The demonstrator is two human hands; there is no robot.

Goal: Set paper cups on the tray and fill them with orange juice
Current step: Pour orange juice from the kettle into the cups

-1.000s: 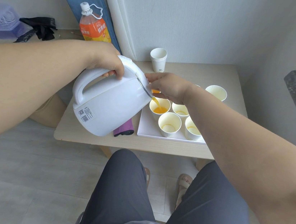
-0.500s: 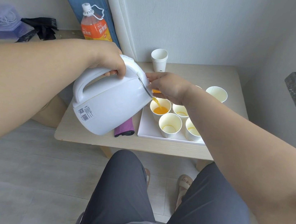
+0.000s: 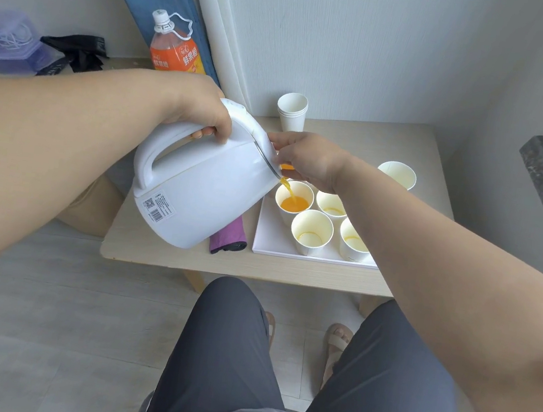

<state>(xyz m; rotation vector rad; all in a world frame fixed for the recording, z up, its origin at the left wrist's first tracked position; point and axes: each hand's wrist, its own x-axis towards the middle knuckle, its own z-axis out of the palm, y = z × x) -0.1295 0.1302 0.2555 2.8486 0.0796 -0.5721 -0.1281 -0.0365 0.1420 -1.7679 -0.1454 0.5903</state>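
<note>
My left hand [image 3: 200,106] grips the handle of a white kettle [image 3: 196,192], tilted to the right. Orange juice streams from its spout into a paper cup [image 3: 293,203] on the white tray [image 3: 273,237]. My right hand [image 3: 307,160] rests against the kettle's lid near the spout, fingers curled; what they hold is hidden. Several more cups stand on the tray, among them one in front [image 3: 311,237] and one behind the right arm [image 3: 332,205], each with only a trace of juice. Another cup [image 3: 398,174] stands at the far right.
A stack of spare paper cups [image 3: 291,110] stands at the table's back by the wall. A purple folded thing [image 3: 227,240] lies left of the tray. An orange juice bottle [image 3: 175,48] stands behind on the left. My knees are below the table's [image 3: 255,266] front edge.
The juice level in the cup under the spout has risen. Kettle and both hands have stayed almost in place.
</note>
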